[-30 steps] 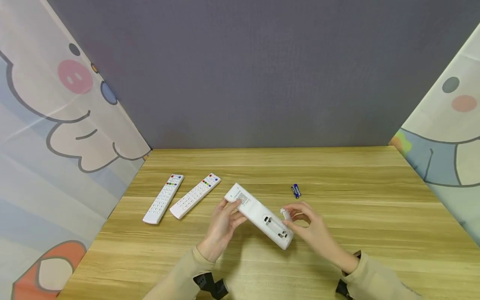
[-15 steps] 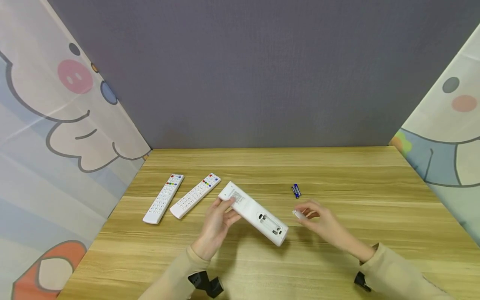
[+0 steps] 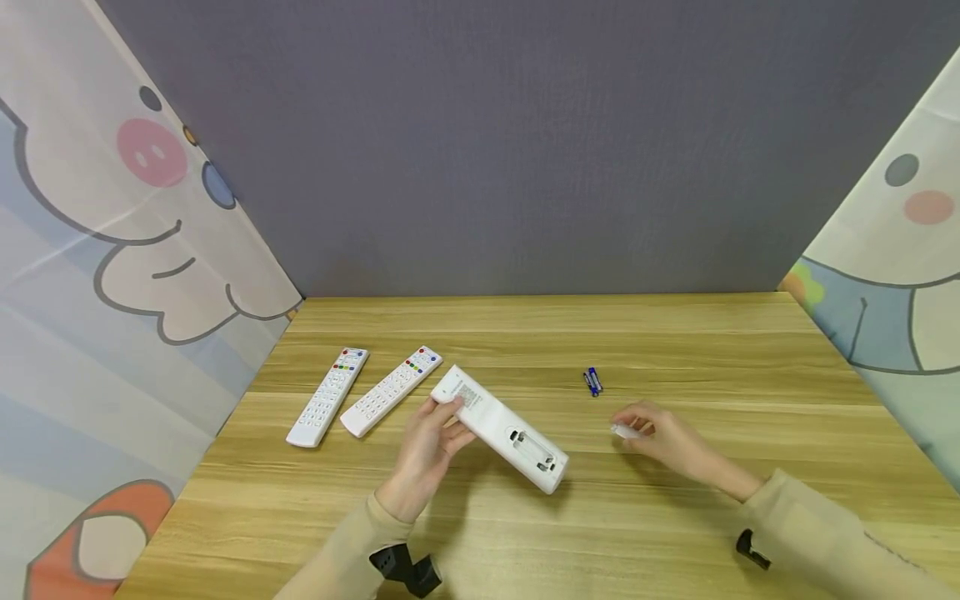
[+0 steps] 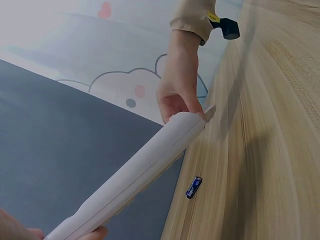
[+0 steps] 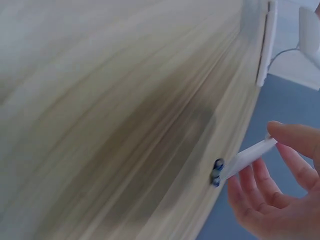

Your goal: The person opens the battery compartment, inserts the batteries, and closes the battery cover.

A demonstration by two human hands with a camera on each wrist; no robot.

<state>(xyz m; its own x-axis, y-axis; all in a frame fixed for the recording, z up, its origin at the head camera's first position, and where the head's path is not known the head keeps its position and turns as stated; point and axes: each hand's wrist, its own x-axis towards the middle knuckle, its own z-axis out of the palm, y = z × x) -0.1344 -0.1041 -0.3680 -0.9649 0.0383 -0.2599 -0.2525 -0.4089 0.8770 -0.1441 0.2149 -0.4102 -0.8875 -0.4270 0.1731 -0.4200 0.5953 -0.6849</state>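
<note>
A white remote control (image 3: 498, 425) is gripped at its far end by my left hand (image 3: 423, 454), back side up, with its bare battery compartment showing toward the lower right. The remote is tilted above the table. Between thumb and fingers my right hand (image 3: 663, 437) pinches the white battery cover (image 5: 252, 156), low over the table and apart from the remote. Two blue batteries (image 3: 592, 382) lie side by side on the wood, beyond the right hand. In the left wrist view the remote (image 4: 135, 172) is seen edge-on.
Two more white remotes lie button side up at the left, one remote (image 3: 327, 398) near the table's left edge and another remote (image 3: 391, 392) beside it. A grey panel (image 3: 480, 150) stands along the back of the wooden table (image 3: 525, 550). Cartoon-printed cloths hang at both sides.
My right hand has moved right and down toward the table, taking the battery cover away from the remote. The left hand has shifted slightly left with the remote.
</note>
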